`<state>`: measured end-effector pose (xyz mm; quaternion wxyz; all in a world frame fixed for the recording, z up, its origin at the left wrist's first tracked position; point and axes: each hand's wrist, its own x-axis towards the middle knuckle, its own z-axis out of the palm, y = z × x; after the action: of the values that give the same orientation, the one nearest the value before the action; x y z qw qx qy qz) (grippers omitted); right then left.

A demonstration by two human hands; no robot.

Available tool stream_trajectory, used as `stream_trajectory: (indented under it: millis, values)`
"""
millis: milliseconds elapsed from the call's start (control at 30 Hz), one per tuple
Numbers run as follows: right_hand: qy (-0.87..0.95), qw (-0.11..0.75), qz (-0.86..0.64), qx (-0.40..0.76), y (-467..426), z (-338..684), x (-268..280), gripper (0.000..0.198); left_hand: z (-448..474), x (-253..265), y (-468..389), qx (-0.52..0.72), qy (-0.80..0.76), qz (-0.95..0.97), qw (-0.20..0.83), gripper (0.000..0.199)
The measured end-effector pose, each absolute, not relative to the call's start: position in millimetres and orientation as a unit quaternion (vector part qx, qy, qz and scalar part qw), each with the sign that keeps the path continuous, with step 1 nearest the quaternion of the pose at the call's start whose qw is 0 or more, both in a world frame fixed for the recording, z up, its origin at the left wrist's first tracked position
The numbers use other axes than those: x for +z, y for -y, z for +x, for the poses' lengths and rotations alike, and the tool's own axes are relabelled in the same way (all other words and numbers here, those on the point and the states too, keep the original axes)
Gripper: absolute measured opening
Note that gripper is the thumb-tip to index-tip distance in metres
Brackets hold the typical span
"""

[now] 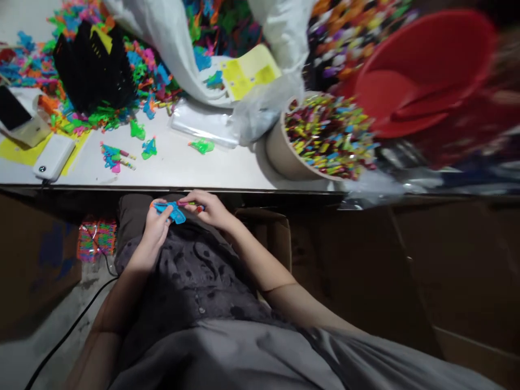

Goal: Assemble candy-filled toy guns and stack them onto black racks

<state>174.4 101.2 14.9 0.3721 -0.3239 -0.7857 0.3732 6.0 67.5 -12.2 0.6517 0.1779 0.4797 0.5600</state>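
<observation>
Blue toy (176,213) held in two hands just off the bench's (170,172) front edge

At the bench's left end, a white box (36,125) with a dark panel stands beside a white power bank (57,154). The power bank rests on a yellow sheet (18,153) near the front edge; its small dark mark cannot be read. Further back, a black basket (91,76) sits among heaped coloured toys (144,70); a yellow piece (101,39) shows at its top, the rest too dark to tell. Off the front edge, low at left, a clear packet (97,238) is full of coloured pieces.

Over the lap, the left hand (156,223) pinches the blue toy between thumb and fingers, its orange tip to the left. The right hand's (209,208) fingers are closed on a red stick (184,203), its end at the toy's right side.

Mid-bench, clear bags (203,125) lie flat; behind them is a yellow label (248,71), its print too blurred to read. Right of these, at the front edge, a round tub (286,149) is filled with multicoloured tubes (329,135). Towards the right end, a red basin (390,103) tips its open mouth forward; what lies inside is blurred.
</observation>
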Motion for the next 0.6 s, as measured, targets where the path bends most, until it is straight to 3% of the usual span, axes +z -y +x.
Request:
stream_trajectory:
  millis: [400, 600]
  values:
    - [0.762, 0.359, -0.342, 0.417, -106.9, 178.7, 1.8, 0.023, 14.0, -9.5, -79.0, 0.54, -0.537, 0.156, 0.629, 0.062]
    - [0.764, 0.311, -0.347, 0.446, -127.6, 182.7, -7.4, 0.032, -2.8, -3.6, -117.0, 0.483, -0.583, 0.278, 0.591, 0.061]
